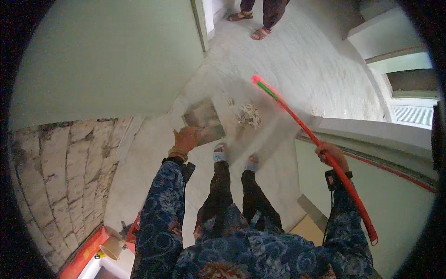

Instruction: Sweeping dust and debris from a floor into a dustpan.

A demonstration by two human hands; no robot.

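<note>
My left hand [187,139] is at the near edge of a flat, brownish cardboard-like piece [212,120], its fingers on or over that edge; the piece is blurred. My right hand [332,157] is closed around a long red handle [303,125] with a green part near its far tip, which slants up and left above the floor; what tool it belongs to I cannot tell. A small heap of pale debris [250,116] lies on the floor right of the flat piece, beyond my feet.
Another person's legs and sandals [260,34] are at the top. A pale green panel [115,59] stands at upper left, a bare brick wall [69,174] below it. A beige bucket [112,248] is at lower left. A ledge with a metal track [376,157] runs along the right.
</note>
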